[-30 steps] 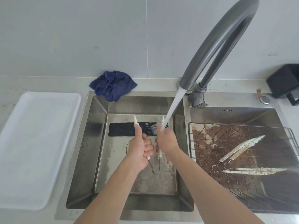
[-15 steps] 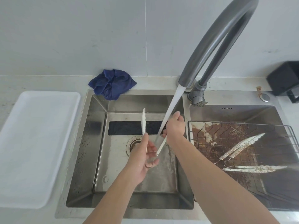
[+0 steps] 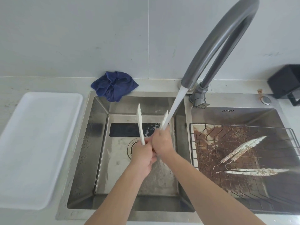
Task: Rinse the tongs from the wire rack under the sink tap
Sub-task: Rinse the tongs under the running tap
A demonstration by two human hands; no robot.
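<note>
Head view: white tongs (image 3: 140, 125) held over left basin (image 3: 90, 153), tips up, arms spread in a V. Left arm of tongs clear of the stream; right arm's tip (image 3: 165, 118) met the water stream (image 3: 176, 103) falling from tap (image 3: 227, 38). Left hand (image 3: 142, 158) curled around the tongs' lower end, gripping. Right hand (image 3: 162, 143) closed around the right arm of the tongs, just under the stream, touching left hand. Hinge end hidden behind the hands. Drain (image 3: 132, 146) partly visible left of the hands. Water splashed on basin floor below the wrists.

Right basin: wire rack (image 3: 203, 143) over it, brown-stained, carrying two more dirty tongs (image 3: 243, 150) and (image 3: 253, 171), loop ends close together, well apart from the hands.

Blue cloth (image 3: 113, 86) crumpled on rear rim of left basin. White tray (image 3: 37, 143) on counter left of sink. Black object (image 3: 285, 82) at far right, cut off by frame edge.
</note>
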